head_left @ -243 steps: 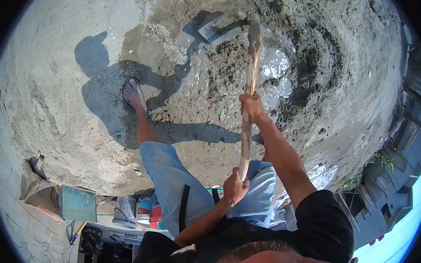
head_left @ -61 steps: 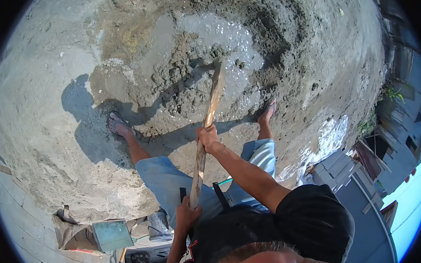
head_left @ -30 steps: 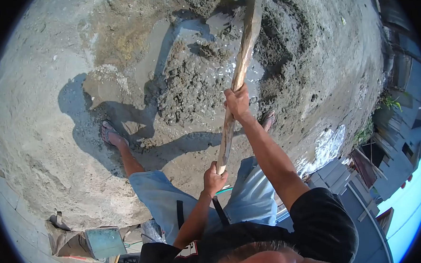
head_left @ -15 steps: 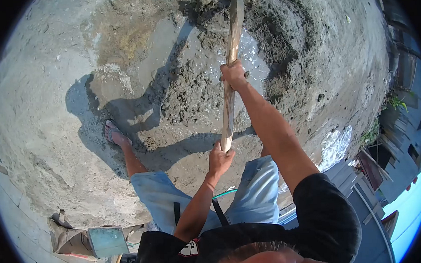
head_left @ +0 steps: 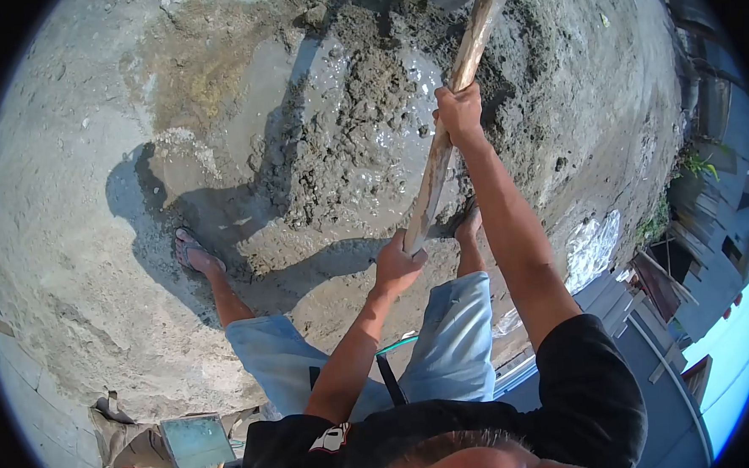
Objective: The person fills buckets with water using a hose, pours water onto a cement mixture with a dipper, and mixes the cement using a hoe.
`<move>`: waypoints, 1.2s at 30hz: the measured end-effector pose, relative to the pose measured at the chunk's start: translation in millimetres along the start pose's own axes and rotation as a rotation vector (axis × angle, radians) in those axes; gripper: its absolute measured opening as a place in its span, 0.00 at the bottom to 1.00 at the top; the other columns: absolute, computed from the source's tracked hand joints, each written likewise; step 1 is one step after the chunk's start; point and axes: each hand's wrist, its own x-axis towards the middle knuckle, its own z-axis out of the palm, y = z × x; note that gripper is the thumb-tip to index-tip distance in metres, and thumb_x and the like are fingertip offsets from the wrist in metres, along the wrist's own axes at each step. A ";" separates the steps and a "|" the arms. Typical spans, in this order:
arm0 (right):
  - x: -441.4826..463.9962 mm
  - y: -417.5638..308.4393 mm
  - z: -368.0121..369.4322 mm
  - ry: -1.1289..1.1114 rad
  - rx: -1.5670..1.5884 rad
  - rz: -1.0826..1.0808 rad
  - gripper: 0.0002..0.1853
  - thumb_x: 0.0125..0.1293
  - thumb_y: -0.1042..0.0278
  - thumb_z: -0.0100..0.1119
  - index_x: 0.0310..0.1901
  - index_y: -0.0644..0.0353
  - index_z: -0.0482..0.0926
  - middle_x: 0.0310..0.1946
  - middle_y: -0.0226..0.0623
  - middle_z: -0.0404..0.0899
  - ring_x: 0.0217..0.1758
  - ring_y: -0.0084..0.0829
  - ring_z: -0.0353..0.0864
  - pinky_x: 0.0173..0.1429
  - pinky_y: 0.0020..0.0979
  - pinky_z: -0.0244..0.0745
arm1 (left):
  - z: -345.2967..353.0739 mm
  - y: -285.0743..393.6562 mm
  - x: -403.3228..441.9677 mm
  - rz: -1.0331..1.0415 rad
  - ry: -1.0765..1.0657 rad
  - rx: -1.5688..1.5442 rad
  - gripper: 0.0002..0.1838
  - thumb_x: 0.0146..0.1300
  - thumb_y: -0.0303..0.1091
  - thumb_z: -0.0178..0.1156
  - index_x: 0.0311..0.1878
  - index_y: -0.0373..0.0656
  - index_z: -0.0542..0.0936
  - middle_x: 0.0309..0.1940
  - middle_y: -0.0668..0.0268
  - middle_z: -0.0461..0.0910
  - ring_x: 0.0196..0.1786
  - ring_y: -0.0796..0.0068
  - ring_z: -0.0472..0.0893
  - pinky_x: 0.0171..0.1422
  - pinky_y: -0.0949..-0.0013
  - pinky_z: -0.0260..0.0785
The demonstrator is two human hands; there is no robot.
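- Pale, rough ground (head_left: pixel 78 241) opens wide on my left, crossed by my dark shadow (head_left: pixel 141 191); on the right it gives way to a jumble of boards (head_left: pixel 689 256).
- Crumpled plastic sheeting (head_left: pixel 593 246) shines along the near right side, while a box (head_left: pixel 196 442) with a greenish face sits at the near left edge.
- My sandaled left foot (head_left: pixel 198 252) and right foot (head_left: pixel 469 222) stand well apart, just short of a spread of wet gray mix (head_left: pixel 329 177), lumpy through its middle and glistening in the sun.
- The wooden handle (head_left: pixel 430 195) slants from near me toward the far right, above the right part of the mix; its far end meets the edge of view, and the tool's head cannot be made out clearly.
- My right hand (head_left: pixel 460 115) is clamped around the handle on the far side, arm stretched long.
- My left hand (head_left: pixel 399 265), nearer and farther left, wraps its fingers around the handle's near end, well apart from the other.
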 end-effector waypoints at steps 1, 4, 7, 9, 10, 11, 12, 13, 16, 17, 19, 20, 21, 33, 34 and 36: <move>46.3 -3.1 6.8 0.006 -0.037 -0.035 0.18 0.56 0.68 0.59 0.40 0.69 0.61 0.22 0.42 0.75 0.21 0.33 0.78 0.26 0.33 0.75 | -9.3 20.7 35.9 -0.027 -0.029 -0.008 0.18 0.49 0.37 0.62 0.42 0.39 0.75 0.28 0.49 0.80 0.34 0.48 0.82 0.39 0.56 0.73; 119.2 22.7 43.4 0.166 -0.398 -0.041 0.13 0.50 0.65 0.61 0.27 0.69 0.75 0.19 0.43 0.79 0.22 0.33 0.82 0.30 0.34 0.78 | -11.1 20.5 74.3 -0.055 -0.097 -0.067 0.22 0.50 0.38 0.62 0.47 0.36 0.74 0.33 0.51 0.80 0.35 0.55 0.81 0.41 0.61 0.72; 69.7 71.6 61.4 -0.002 -0.457 0.123 0.21 0.51 0.65 0.60 0.42 0.71 0.69 0.32 0.51 0.79 0.36 0.42 0.82 0.41 0.37 0.77 | -0.4 -7.8 35.0 -0.016 0.055 -0.056 0.20 0.50 0.38 0.62 0.44 0.36 0.74 0.34 0.48 0.81 0.38 0.48 0.82 0.42 0.56 0.74; 25.9 60.7 52.0 -0.183 -0.317 0.291 0.26 0.52 0.63 0.60 0.49 0.69 0.65 0.41 0.56 0.79 0.46 0.50 0.81 0.51 0.40 0.76 | -1.9 -24.7 1.0 -0.067 0.071 0.001 0.20 0.50 0.38 0.62 0.44 0.36 0.74 0.33 0.47 0.81 0.38 0.47 0.81 0.42 0.55 0.74; 4.5 59.1 48.9 -0.231 -0.249 0.335 0.26 0.52 0.62 0.60 0.49 0.68 0.65 0.39 0.55 0.79 0.45 0.50 0.82 0.51 0.41 0.76 | -2.0 -37.8 -21.6 -0.111 0.045 0.010 0.20 0.51 0.38 0.62 0.44 0.37 0.73 0.33 0.47 0.81 0.38 0.46 0.81 0.42 0.54 0.74; -13.1 67.5 49.8 -0.197 -0.261 0.307 0.26 0.52 0.62 0.60 0.49 0.68 0.64 0.37 0.54 0.80 0.41 0.48 0.82 0.49 0.40 0.77 | -4.2 -45.0 -38.3 -0.141 0.020 0.020 0.19 0.51 0.38 0.61 0.44 0.37 0.73 0.32 0.47 0.81 0.37 0.46 0.81 0.42 0.54 0.74; -36.7 91.8 49.2 -0.160 -0.278 0.289 0.26 0.53 0.61 0.60 0.49 0.68 0.64 0.34 0.52 0.80 0.38 0.47 0.83 0.46 0.40 0.77 | -9.0 -40.1 -63.4 -0.167 0.029 -0.007 0.19 0.51 0.38 0.61 0.44 0.38 0.73 0.32 0.47 0.81 0.37 0.46 0.81 0.41 0.54 0.74; -61.3 121.7 50.4 -0.153 -0.299 0.299 0.26 0.53 0.61 0.60 0.49 0.68 0.64 0.33 0.51 0.80 0.35 0.45 0.83 0.43 0.38 0.78 | -13.4 -35.0 -88.9 -0.191 0.037 -0.037 0.19 0.51 0.39 0.61 0.44 0.38 0.73 0.32 0.47 0.81 0.36 0.46 0.81 0.40 0.54 0.74; -145.6 122.7 40.7 -0.185 -0.099 0.370 0.20 0.55 0.66 0.60 0.42 0.67 0.62 0.24 0.40 0.74 0.19 0.31 0.76 0.22 0.33 0.72 | -23.4 -48.1 -161.2 -0.346 0.009 -0.020 0.17 0.51 0.36 0.63 0.42 0.38 0.73 0.29 0.50 0.80 0.34 0.53 0.82 0.38 0.58 0.73; -166.3 117.0 36.5 -0.205 -0.046 0.395 0.19 0.55 0.67 0.59 0.42 0.66 0.62 0.24 0.39 0.73 0.19 0.30 0.76 0.22 0.33 0.72 | -28.4 -40.8 -182.6 -0.367 0.012 -0.097 0.16 0.50 0.34 0.63 0.40 0.37 0.73 0.27 0.53 0.80 0.33 0.60 0.83 0.38 0.61 0.73; -196.2 102.4 26.6 -0.224 0.000 0.424 0.19 0.54 0.67 0.59 0.42 0.66 0.62 0.24 0.39 0.72 0.19 0.30 0.76 0.22 0.33 0.71 | -23.7 -43.0 -222.1 -0.366 0.038 -0.034 0.16 0.50 0.34 0.63 0.40 0.37 0.73 0.26 0.53 0.80 0.32 0.61 0.83 0.37 0.62 0.73; -203.1 92.5 22.5 -0.257 -0.064 0.431 0.19 0.54 0.68 0.58 0.42 0.66 0.62 0.24 0.40 0.72 0.19 0.30 0.76 0.21 0.33 0.71 | -18.8 -46.5 -229.5 -0.365 0.062 0.029 0.16 0.50 0.33 0.63 0.40 0.37 0.73 0.26 0.53 0.79 0.31 0.61 0.83 0.36 0.63 0.73; -209.0 77.7 20.1 -0.293 -0.130 0.447 0.19 0.54 0.68 0.58 0.42 0.67 0.62 0.25 0.40 0.72 0.19 0.29 0.75 0.21 0.33 0.71 | -18.9 -43.3 -227.1 -0.372 0.067 0.023 0.16 0.50 0.33 0.63 0.40 0.37 0.73 0.26 0.53 0.79 0.31 0.61 0.83 0.36 0.63 0.73; -30.3 -27.3 149.2 -0.350 -0.656 0.079 0.27 0.53 0.66 0.59 0.51 0.70 0.61 0.47 0.59 0.76 0.52 0.50 0.79 0.56 0.37 0.76 | -0.2 -5.6 -25.0 -0.066 0.262 -0.571 0.12 0.57 0.26 0.60 0.44 0.38 0.70 0.25 0.74 0.69 0.25 0.87 0.68 0.26 0.76 0.63; -56.2 -21.9 139.3 -0.425 -0.620 0.129 0.27 0.54 0.67 0.57 0.53 0.70 0.60 0.53 0.59 0.72 0.56 0.52 0.76 0.59 0.36 0.74 | -0.8 -9.8 -54.2 -0.140 0.242 -0.586 0.13 0.56 0.28 0.61 0.43 0.37 0.70 0.26 0.70 0.72 0.27 0.82 0.71 0.30 0.72 0.66; -95.4 19.8 129.5 -0.413 -0.648 0.138 0.29 0.53 0.65 0.57 0.53 0.72 0.59 0.51 0.61 0.73 0.57 0.53 0.75 0.58 0.39 0.74 | -10.2 -21.7 -103.5 -0.274 0.157 -0.551 0.14 0.56 0.29 0.61 0.43 0.36 0.71 0.27 0.66 0.75 0.29 0.78 0.73 0.35 0.69 0.70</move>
